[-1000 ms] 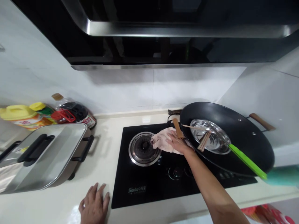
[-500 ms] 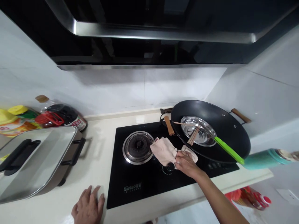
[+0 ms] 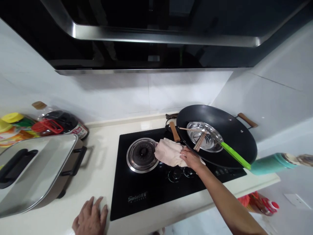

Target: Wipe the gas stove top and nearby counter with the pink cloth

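Observation:
My right hand (image 3: pixel 192 159) grips a pale pink cloth (image 3: pixel 168 152) that lies on the black glass cooktop (image 3: pixel 156 192). The cloth spreads between the left burner (image 3: pixel 143 153) and the wok, just behind the control knobs (image 3: pixel 174 175). Part of it is hidden under my fingers. My left hand (image 3: pixel 90 218) rests on the pale countertop (image 3: pixel 97 163) by the cooktop's front left corner, fingers apart and holding nothing. A large black wok (image 3: pixel 241 143) stands on the right side, holding a metal bowl (image 3: pixel 215 147), chopsticks (image 3: pixel 201 141) and a green-handled utensil (image 3: pixel 236 155).
An electric pan with a lid (image 3: pixel 51 166) stands at left. Behind it are a dark sauce bottle (image 3: pixel 63 122) and yellow-capped containers (image 3: pixel 14 118). A range hood (image 3: pixel 151 37) hangs overhead. A teal bottle (image 3: pixel 271 164) sits right of the wok; a red-capped bottle (image 3: pixel 267 205) is lower down.
My right hand has pushed the cloth slightly back and left, away from the knobs, uncovering a second knob. The left hand stays on the countertop. The view has shifted a little.

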Demonstrator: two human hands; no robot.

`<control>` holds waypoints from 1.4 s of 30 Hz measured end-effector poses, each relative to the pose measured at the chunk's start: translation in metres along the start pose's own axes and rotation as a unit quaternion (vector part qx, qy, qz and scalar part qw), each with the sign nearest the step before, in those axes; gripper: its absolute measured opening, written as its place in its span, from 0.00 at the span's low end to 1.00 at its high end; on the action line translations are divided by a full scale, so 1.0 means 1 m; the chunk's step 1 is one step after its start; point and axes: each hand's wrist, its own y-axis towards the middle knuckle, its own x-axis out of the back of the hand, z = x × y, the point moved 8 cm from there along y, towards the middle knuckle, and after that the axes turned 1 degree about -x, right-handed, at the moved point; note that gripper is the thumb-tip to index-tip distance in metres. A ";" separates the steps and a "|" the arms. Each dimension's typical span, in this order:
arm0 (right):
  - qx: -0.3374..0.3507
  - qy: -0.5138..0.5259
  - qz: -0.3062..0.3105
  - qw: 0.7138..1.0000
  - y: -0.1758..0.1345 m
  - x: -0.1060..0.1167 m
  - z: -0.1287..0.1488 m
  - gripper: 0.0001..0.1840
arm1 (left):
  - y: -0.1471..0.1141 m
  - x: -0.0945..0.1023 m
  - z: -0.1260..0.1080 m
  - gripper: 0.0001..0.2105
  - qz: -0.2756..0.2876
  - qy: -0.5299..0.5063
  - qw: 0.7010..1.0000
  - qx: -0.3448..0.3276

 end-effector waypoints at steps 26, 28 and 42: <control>-0.073 0.074 -0.088 0.991 -0.179 -0.092 0.099 0.23 | 0.002 -0.001 -0.002 0.32 0.008 -0.014 1.000 -0.004; -0.062 0.125 -0.081 0.987 -0.179 -0.087 0.108 0.21 | 0.002 -0.002 0.000 0.31 0.018 -0.014 1.000 0.002; -0.242 0.066 -0.015 0.968 -0.185 -0.077 -0.016 0.24 | 0.001 -0.003 -0.001 0.31 0.007 -0.004 1.000 0.000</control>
